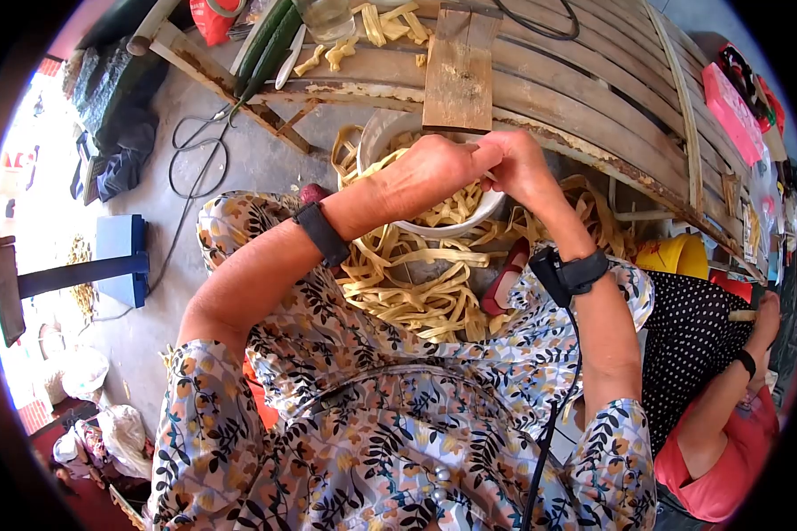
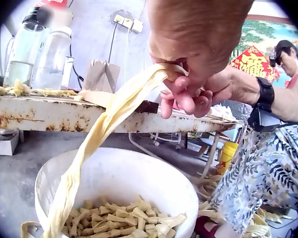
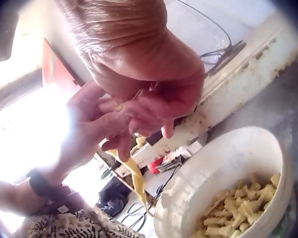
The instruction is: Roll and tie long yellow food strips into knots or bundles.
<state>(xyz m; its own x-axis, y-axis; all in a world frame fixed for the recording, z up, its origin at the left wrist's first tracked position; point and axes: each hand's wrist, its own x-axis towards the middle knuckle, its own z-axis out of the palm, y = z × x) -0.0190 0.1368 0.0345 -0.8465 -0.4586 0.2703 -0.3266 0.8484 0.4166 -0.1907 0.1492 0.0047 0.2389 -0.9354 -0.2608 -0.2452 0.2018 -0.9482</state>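
My left hand [image 1: 423,170] and right hand [image 1: 520,164] meet fingertip to fingertip above a white bucket [image 2: 139,166]. Between them they pinch the end of a long, pale yellow tofu skin strip [image 2: 105,130]. It hangs from the left hand past the bucket's near side, slightly twisted. In the right wrist view, the right hand's curled fingers [image 3: 151,110] meet the left hand's fingers and partly hide the strip's end. Short knotted tofu skin pieces [image 2: 126,218] cover the bucket's bottom.
Loose tofu skin strips [image 1: 416,283] lie heaped on the floor below the bucket. Beyond it stands a rusty-edged slatted bench [image 1: 576,88] with a wooden board [image 1: 458,75], cucumbers [image 1: 266,44] and a glass jar [image 1: 328,18]. Another person [image 1: 722,451] sits at right, beside a yellow bucket [image 1: 677,255].
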